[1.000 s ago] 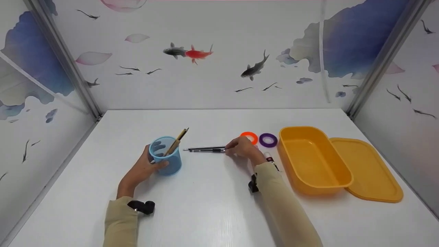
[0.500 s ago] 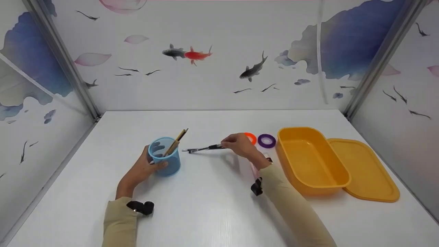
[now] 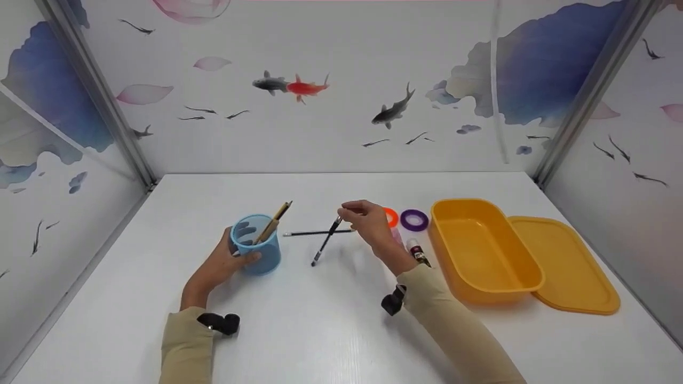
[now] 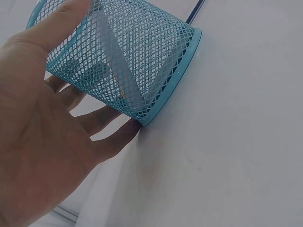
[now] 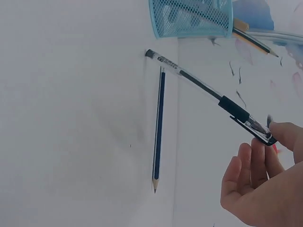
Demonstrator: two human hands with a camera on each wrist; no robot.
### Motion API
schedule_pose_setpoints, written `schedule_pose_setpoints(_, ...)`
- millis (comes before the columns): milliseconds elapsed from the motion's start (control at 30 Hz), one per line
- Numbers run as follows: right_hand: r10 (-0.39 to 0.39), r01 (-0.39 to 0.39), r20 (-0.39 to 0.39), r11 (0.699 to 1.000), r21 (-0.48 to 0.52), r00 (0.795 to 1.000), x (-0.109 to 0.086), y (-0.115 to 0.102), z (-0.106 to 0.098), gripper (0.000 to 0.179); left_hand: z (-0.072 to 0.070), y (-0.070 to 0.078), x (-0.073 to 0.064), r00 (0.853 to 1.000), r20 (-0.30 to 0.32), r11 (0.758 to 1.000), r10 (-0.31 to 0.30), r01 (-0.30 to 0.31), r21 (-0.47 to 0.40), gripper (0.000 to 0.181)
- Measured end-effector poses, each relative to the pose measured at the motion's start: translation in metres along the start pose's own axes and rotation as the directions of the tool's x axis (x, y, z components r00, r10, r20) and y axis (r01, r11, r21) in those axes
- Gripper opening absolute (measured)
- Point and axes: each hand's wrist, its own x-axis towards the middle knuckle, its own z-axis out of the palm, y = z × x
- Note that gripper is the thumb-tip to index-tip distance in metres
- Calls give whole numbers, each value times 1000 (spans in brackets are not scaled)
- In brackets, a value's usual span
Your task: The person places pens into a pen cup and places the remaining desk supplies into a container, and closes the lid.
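Observation:
A light-blue mesh pen holder [image 3: 269, 258] stands on the left side of the white table, with pencils [image 3: 278, 216] leaning out of its top. My left hand [image 3: 221, 265] grips its side, fingers behind and thumb in front. Left of the tape rolls, my right hand [image 3: 372, 226] pinches a clear gel pen [image 5: 201, 85] by its tip end, between thumb and fingers. The pen slants down toward the left, its black end lowest. Behind it a dark pencil [image 5: 159, 123] lies flat on the table, its sharpened end to the right in the head view.
An orange tape roll [image 3: 395, 217], partly hidden by my right hand, and a purple one [image 3: 403, 220] lie at the back. A glue stick [image 3: 418, 253] and something pink [image 3: 396, 235] are near my right wrist. A yellow box [image 3: 443, 256] stands right, overlapping its lid [image 3: 584, 269].
My right hand has lifted the gel pen off the table beside the pencil and tilted it steeply, its lower end swinging toward me. My left hand and the pen holder have stayed put.

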Motion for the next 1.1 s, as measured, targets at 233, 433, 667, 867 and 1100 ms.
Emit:
schedule_pose_setpoints(233,3,-6,24,995,96,1000,-11,-10,0,25,0,3,-1,1000,1,1000,0,0,2,100)
schedule_pose_setpoints(433,-25,16,36,975,223,999,-21,-26,-2,22,0,1,0,1000,3,1000,1,-1,-19,97)
schedule_pose_setpoints(667,-56,39,49,955,295,997,-30,-41,0,23,0,-2,1,1000,2,1000,-6,6,-30,96)
schedule_pose_setpoints(867,-76,62,31,944,324,997,-33,-49,9,22,1,-1,1,1000,-1,1000,4,-4,-31,96)
schedule_pose_setpoints(1100,-111,103,3,931,351,994,-35,-58,25,23,1,0,1,1000,4,999,5,-4,-44,97)
